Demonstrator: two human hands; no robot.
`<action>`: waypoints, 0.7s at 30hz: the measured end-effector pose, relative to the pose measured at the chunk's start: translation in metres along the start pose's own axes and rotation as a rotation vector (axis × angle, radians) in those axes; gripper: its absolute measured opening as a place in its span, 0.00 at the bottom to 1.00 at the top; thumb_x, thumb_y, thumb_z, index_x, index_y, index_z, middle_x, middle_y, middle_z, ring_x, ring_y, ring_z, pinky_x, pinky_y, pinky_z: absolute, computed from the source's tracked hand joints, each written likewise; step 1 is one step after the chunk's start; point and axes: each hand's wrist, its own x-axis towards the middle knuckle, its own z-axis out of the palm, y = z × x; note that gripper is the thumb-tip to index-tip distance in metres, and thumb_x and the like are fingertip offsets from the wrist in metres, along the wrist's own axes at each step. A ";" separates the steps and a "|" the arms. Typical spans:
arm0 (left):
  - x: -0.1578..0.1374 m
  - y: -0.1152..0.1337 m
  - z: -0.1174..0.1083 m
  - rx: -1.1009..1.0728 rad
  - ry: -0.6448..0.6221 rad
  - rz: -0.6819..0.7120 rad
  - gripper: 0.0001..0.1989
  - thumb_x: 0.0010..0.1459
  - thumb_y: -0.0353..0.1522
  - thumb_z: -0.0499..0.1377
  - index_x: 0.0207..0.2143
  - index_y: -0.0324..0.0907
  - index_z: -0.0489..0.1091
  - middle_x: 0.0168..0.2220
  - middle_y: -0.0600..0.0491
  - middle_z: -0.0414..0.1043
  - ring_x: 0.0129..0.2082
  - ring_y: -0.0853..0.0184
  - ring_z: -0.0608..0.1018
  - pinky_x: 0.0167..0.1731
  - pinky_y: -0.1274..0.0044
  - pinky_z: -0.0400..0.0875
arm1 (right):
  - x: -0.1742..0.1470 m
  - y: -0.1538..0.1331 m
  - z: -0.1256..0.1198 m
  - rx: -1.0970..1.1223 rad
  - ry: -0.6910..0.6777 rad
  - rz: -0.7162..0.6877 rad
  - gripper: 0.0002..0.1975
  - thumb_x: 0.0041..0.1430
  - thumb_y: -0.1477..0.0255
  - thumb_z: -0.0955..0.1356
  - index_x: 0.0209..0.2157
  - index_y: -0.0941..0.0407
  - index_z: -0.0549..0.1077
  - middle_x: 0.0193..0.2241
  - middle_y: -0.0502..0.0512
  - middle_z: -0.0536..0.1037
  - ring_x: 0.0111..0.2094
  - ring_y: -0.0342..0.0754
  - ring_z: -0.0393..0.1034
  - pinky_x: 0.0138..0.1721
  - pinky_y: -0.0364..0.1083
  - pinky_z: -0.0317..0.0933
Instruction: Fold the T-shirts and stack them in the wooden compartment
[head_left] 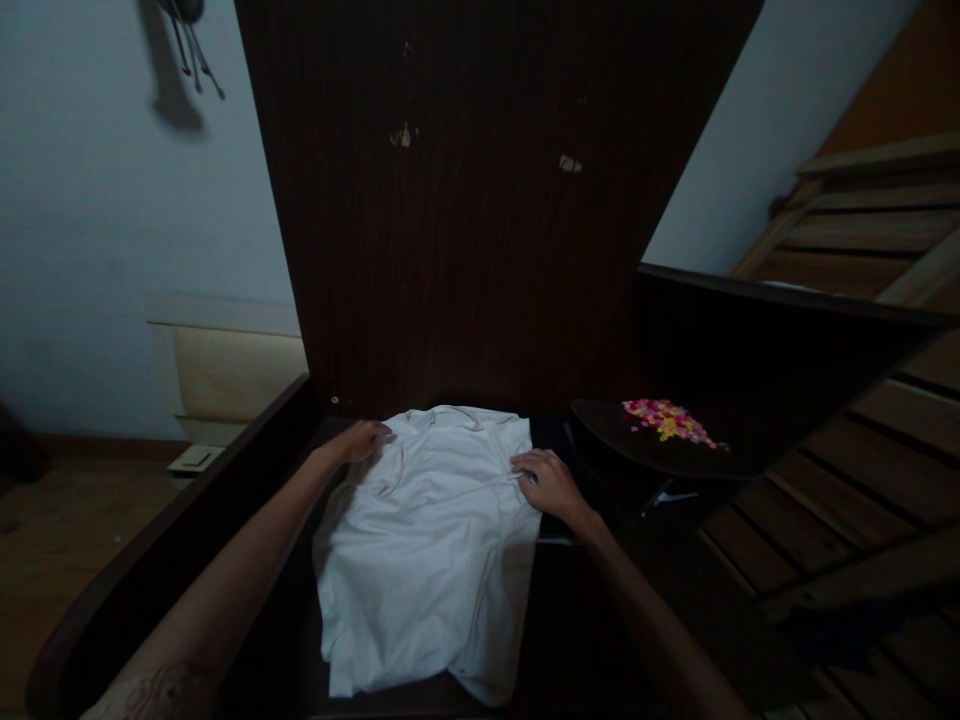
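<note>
A white shirt [427,540] lies spread on a dark wooden surface, its upper end toward the tall back panel and its cloth wrinkled. My left hand [365,440] is closed on the shirt's upper left edge, near the sleeve. On the opposite side, my right hand [547,483] pinches the cloth at the right edge, and creases run from its fingers across the shirt. Some dark cloth [551,465] shows beside the shirt, just behind my right hand.
A tall dark wooden panel [465,220] rises behind the shirt. Pink and yellow petal-like pieces [670,420] lie on a rounded dark shelf [630,440] at the right. A low dark side rail [172,530] borders the left. Wooden slats [862,470] stand far right.
</note>
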 end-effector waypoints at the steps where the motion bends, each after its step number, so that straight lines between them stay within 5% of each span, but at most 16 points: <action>1: 0.004 -0.002 -0.001 0.004 -0.020 -0.005 0.17 0.51 0.25 0.54 0.41 0.41 0.77 0.45 0.48 0.79 0.47 0.62 0.78 0.48 0.76 0.69 | 0.005 -0.005 -0.002 0.019 0.012 0.005 0.15 0.50 0.81 0.62 0.32 0.56 0.80 0.37 0.56 0.82 0.41 0.50 0.75 0.48 0.50 0.64; 6: 0.012 -0.012 -0.004 0.004 -0.064 -0.023 0.14 0.46 0.25 0.56 0.32 0.44 0.79 0.35 0.53 0.80 0.39 0.66 0.79 0.41 0.80 0.69 | 0.041 -0.047 0.001 0.196 0.007 -0.052 0.13 0.53 0.80 0.63 0.33 0.56 0.79 0.34 0.54 0.82 0.39 0.47 0.74 0.45 0.45 0.64; 12: 0.005 -0.021 -0.004 -0.072 0.038 -0.092 0.09 0.45 0.29 0.56 0.27 0.43 0.77 0.30 0.51 0.78 0.34 0.63 0.79 0.36 0.78 0.70 | 0.094 -0.099 0.040 0.316 -0.181 -0.082 0.13 0.52 0.80 0.65 0.36 0.57 0.79 0.35 0.54 0.81 0.36 0.46 0.74 0.42 0.43 0.63; 21: -0.011 -0.035 0.002 -0.252 0.141 -0.139 0.09 0.49 0.34 0.54 0.28 0.40 0.72 0.22 0.54 0.72 0.24 0.67 0.74 0.28 0.78 0.68 | 0.150 -0.127 0.098 0.287 -0.369 -0.025 0.25 0.49 0.82 0.67 0.51 0.55 0.70 0.44 0.56 0.78 0.48 0.49 0.71 0.47 0.46 0.62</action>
